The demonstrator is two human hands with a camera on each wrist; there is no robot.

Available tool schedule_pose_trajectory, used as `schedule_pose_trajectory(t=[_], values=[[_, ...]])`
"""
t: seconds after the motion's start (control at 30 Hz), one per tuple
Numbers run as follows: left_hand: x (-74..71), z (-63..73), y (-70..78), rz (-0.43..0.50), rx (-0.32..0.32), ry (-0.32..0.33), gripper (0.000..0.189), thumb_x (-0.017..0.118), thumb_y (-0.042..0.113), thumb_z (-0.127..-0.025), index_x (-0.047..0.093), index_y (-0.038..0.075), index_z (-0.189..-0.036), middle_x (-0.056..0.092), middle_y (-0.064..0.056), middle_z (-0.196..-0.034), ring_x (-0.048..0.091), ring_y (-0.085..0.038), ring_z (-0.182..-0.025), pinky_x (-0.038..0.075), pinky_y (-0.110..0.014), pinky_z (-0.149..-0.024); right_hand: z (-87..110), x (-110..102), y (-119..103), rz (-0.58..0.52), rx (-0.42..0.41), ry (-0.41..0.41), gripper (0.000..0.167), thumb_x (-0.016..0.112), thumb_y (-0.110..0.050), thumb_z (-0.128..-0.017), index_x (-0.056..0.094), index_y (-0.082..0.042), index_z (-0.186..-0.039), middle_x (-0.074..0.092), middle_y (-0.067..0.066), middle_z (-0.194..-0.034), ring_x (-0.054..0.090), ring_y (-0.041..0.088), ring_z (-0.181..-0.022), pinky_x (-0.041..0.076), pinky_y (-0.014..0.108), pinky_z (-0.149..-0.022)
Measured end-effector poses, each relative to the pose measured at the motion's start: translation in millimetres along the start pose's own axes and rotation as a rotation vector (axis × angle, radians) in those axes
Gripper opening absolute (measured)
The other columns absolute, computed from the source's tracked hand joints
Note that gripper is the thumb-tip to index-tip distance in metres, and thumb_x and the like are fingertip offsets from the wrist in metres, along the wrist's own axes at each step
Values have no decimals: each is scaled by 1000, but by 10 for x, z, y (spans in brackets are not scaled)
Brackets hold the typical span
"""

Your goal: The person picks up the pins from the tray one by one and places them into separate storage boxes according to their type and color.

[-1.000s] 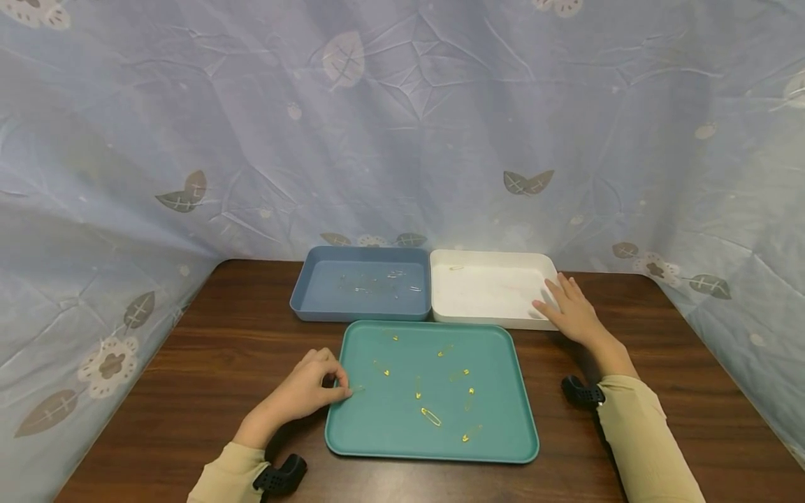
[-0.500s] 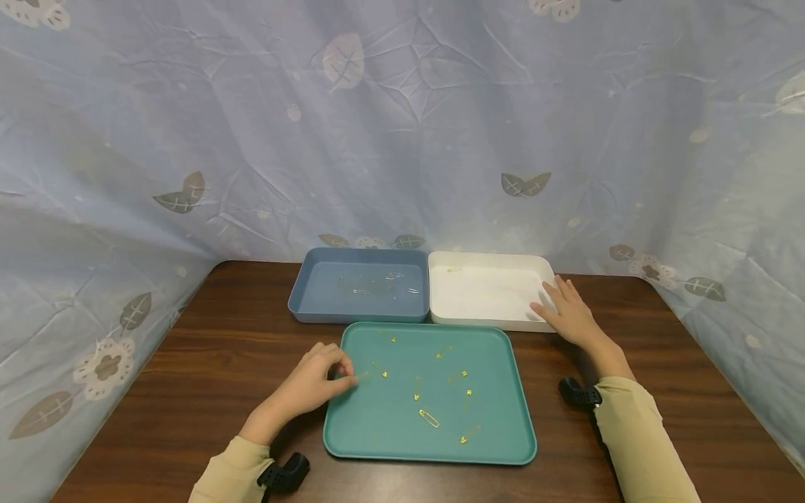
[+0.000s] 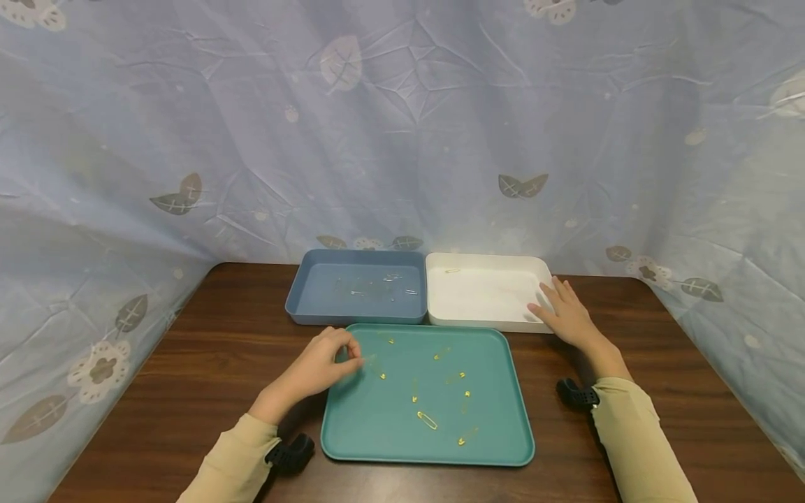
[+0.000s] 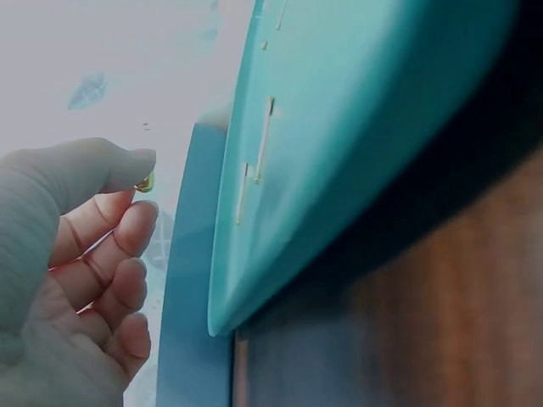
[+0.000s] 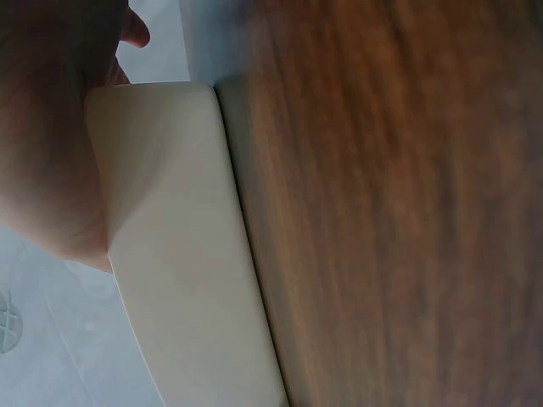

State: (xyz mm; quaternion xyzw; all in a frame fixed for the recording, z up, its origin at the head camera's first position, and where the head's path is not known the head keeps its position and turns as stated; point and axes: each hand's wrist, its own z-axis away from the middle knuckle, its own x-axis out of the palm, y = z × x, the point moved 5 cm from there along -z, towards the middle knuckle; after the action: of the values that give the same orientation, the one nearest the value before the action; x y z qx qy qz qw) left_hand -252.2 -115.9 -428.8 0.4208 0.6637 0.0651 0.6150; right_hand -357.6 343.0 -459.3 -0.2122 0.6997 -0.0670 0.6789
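A pin (image 4: pixel 146 182) is pinched by left hand (image 3: pixel 322 361) over the green tray (image 3: pixel 365 434); far right, the white tray (image 3: pixel 484 297) is touched by right hand (image 3: pixel 569 318), fingers apart.

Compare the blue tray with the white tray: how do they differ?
Contents: the blue tray holds several small silvery pins; the white tray shows one yellowish pin.
Position: the blue tray sits on the left, the white tray on the right.
Hands: the right hand is at the white tray's right edge; no hand is at the blue tray.
Shared: both are shallow, with raised walls.
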Motion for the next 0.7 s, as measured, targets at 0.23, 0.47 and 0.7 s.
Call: schedule_pose_trajectory(t=[0.23,0.47,0.7], values=[[-34,-132,40,6,41,7,13,73,18,-88,61,23,-83,59,9,-83,49,-16,-78,40,-27,-71,1,8,6,-8,1,1,77,46,-50,-99,26,3,-152,8,30,-159,4,52,-147,9,74,-110],[-22,-276,55,21,53,3,12,71,18,-89,61,22,-84,59,7,-85,54,-12,-80,48,-29,-75,-7,16,14,6,-1,-7,77,46,-50,-99,26,1,-152,9,30,-160,5,52,-146,11,73,-111],[-27,-524,132,9,103,-9,10,71,18,-90,62,19,-85,60,4,-86,55,-10,-82,50,-32,-78,10,-6,12,7,5,-7,76,47,-49,-99,26,2,-152,9,30,-159,5,52,-146,11,73,-111]])
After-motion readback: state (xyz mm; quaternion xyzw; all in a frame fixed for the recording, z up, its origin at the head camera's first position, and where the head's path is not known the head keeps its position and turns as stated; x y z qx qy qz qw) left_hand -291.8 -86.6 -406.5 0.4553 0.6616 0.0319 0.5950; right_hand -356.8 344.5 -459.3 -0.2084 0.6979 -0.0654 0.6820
